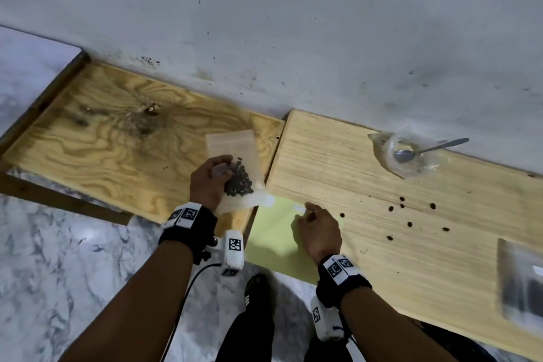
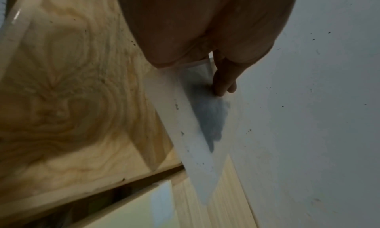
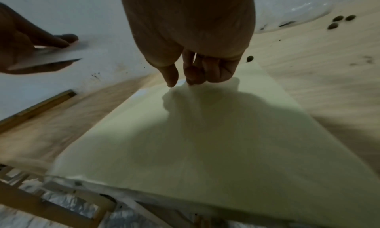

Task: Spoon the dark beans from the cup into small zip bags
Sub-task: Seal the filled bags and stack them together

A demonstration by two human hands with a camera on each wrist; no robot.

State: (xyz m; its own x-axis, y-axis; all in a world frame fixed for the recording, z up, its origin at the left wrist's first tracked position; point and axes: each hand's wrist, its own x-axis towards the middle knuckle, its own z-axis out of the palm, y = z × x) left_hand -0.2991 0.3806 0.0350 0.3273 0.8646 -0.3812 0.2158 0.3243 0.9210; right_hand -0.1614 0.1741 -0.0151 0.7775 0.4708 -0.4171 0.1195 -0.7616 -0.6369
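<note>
Left hand [image 1: 209, 182] grips zip bag [image 1: 235, 161] of dark beans [image 1: 241, 182] above plywood bench [image 1: 102, 141]. Right hand [image 1: 318, 229], fingers loosely curled, holding nothing, over green sheet [image 1: 270, 241]. Cup [image 1: 405, 156] with spoon [image 1: 429, 148] well right; loose beans [image 1: 410, 224] between.

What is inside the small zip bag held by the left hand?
Dark beans fill part of the zip bag. The left hand grips it and covers one side, hiding anything there.
</note>
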